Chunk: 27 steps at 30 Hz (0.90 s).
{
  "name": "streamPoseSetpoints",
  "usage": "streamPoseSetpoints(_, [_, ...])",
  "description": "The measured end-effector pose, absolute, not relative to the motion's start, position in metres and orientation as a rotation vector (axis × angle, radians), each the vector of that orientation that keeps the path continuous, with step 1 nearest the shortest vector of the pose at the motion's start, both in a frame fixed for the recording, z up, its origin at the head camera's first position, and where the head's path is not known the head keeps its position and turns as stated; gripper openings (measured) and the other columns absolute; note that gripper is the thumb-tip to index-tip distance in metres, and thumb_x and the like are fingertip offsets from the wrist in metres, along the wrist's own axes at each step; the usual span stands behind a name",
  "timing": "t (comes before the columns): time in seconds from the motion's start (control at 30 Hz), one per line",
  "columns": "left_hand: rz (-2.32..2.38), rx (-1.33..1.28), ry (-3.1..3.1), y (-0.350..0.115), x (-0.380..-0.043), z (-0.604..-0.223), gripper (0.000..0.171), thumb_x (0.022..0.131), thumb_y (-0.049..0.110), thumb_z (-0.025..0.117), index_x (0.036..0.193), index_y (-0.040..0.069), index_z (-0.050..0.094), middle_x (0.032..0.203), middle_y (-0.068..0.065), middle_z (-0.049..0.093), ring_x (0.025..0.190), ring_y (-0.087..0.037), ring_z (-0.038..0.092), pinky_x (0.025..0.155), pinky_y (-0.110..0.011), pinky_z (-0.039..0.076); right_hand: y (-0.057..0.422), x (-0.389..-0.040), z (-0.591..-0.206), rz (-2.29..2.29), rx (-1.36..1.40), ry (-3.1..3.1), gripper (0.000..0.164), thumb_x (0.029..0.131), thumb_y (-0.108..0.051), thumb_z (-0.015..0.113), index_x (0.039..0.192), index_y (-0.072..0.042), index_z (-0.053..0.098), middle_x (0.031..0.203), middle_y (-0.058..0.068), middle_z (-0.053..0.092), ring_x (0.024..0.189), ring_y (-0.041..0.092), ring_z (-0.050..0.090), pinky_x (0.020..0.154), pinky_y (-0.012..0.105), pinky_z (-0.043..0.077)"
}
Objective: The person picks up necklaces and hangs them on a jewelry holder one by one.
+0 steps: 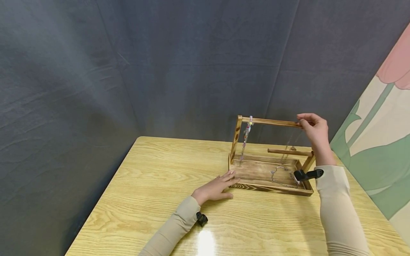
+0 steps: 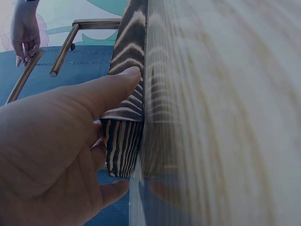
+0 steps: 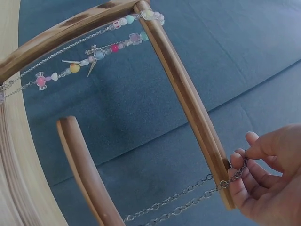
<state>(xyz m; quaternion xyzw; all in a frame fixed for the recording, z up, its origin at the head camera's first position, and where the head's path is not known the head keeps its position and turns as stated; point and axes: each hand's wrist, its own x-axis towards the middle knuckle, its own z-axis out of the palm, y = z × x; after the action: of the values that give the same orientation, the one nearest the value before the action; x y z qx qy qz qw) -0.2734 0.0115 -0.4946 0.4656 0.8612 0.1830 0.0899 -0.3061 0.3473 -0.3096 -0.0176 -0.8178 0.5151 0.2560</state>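
Observation:
A wooden jewelry stand [image 1: 253, 187] has a shallow tray, a high bar [image 1: 272, 122] and a lower bar [image 1: 285, 152]. At the high bar's free right end, my right hand [image 1: 315, 129] pinches a silver chain necklace [image 3: 188, 202] between thumb and fingers. The chain lies over the bar and hangs below it. My left hand [image 1: 217, 186] rests at the tray's front left corner, its thumb [image 2: 115, 89] along the front wall and its other fingers partly hidden beyond the corner. A colorful beaded necklace [image 1: 246, 135] hangs from the high bar's left end.
A beaded chain [image 1: 278, 167] lies looped inside the tray. The wood-grain table [image 1: 153, 170] extends left and in front of the stand. A dark curtain [image 1: 192, 71] hangs behind, and a flower-patterned cloth [image 1: 368, 142] hangs at the right.

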Motion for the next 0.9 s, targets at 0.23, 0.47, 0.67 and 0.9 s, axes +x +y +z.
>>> streamPoseSetpoints(0.23, [0.54,1.379,2.567,0.012,-0.273,-0.495,0.066,0.094,0.037,0.049,0.15,0.021,0.018,0.157,-0.006,0.001,0.144,-0.019,-0.002,0.112,-0.053,0.019,0.34,-0.306,-0.31,1.407,-0.031,-2.218,0.026,0.094,-0.011,0.051,0.113,0.006,0.059,0.086,-0.019,0.058,0.074,-0.006,0.057,0.065,0.005,0.046])
streamPoseSetpoints(0.47, [0.551,1.375,2.567,0.011,-0.274,-0.496,0.065,0.095,0.037,0.049,0.15,0.021,0.018,0.157,-0.006,0.001,0.144,-0.019,-0.002,0.112,-0.053,0.019,0.333,-0.306,-0.31,1.439,0.004,-2.207,0.027,0.094,-0.012,0.051,0.113,0.005,0.059,0.088,-0.017,0.058,0.075,-0.005,0.057,0.066,0.006,0.046])
streamPoseSetpoints(0.67, [0.562,1.368,2.554,0.011,-0.274,-0.496,0.066,0.094,0.037,0.05,0.15,0.021,0.017,0.157,-0.006,0.001,0.144,-0.019,-0.003,0.112,-0.054,0.019,0.329,-0.307,-0.312,1.459,0.013,-2.198,0.026,0.094,-0.011,0.052,0.113,0.005,0.059,0.087,-0.02,0.058,0.076,-0.003,0.056,0.066,0.007,0.046])
streamPoseSetpoints(0.9, [0.551,1.369,2.56,0.012,-0.274,-0.495,0.067,0.094,0.037,0.049,0.15,0.022,0.017,0.157,-0.005,0.001,0.144,-0.019,-0.003,0.112,-0.054,0.019,0.325,-0.309,-0.314,1.424,-0.013,-2.214,0.02,0.094,-0.013,0.052,0.108,-0.005,0.063,0.086,-0.021,0.057,0.076,-0.001,0.055,0.064,0.008,0.045])
